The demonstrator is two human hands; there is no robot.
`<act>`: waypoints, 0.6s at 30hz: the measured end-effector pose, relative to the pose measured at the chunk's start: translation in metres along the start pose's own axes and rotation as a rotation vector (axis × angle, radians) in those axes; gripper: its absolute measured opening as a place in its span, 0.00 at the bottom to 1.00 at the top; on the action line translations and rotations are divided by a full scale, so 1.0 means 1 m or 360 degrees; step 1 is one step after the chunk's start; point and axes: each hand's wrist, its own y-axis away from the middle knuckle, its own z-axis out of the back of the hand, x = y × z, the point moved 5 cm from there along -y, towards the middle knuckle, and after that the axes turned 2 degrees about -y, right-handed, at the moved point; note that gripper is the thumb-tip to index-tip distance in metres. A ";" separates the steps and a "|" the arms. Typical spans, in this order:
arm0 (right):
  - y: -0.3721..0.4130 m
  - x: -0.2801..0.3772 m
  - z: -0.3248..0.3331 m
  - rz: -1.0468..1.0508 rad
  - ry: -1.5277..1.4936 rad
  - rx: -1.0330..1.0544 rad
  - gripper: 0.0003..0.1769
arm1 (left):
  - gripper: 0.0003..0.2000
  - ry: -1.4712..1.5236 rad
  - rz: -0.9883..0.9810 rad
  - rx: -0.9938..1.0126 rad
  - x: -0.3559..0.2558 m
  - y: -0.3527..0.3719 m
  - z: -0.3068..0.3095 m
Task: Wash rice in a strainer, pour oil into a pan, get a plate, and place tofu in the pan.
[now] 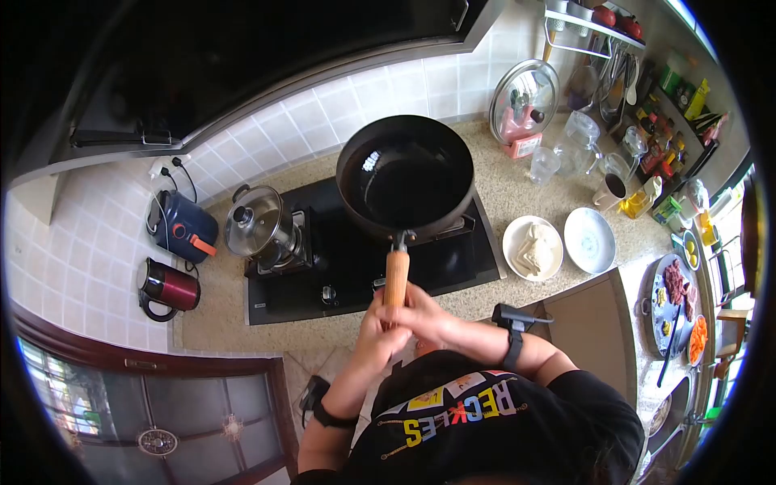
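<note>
A deep black wok (404, 178) shows its bare inner surface over the right side of the black gas stove (356, 275), overlapping the burner there. Its light wooden handle (396, 279) points back toward my body. My left hand (377, 333) is wrapped around the lower end of that handle. Closed over the same end from the other side is my right hand (423, 314), its fingers overlapping the left ones. On the left burner stands a steel pot (263, 226) under a glass lid.
A white bowl (517, 255) holding a pale block and a bluish-white dish (590, 242) sit right of the stove. Behind them a glass lid (524, 101) stands upright. Leftward are a dark red kettle (171, 288) and a blue appliance (179, 222). At right, a tray (656, 315) carries sliced meat.
</note>
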 end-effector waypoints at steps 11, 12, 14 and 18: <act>0.002 0.031 0.038 0.0154 0.0075 -0.0271 0.17 | 0.26 0.0220 0.0084 0.0206 0.006 -0.045 -0.029; 0.013 0.026 0.032 0.0116 0.0059 -0.0336 0.17 | 0.27 0.0180 0.0124 0.0254 0.011 -0.036 -0.029; 0.030 0.011 0.022 0.0083 0.0022 -0.0325 0.18 | 0.28 0.0146 0.0178 0.0275 0.009 -0.013 -0.029; 0.041 -0.007 -0.007 -0.0063 -0.0033 -0.0016 0.17 | 0.29 -0.0148 -0.0033 0.0163 0.011 0.021 -0.010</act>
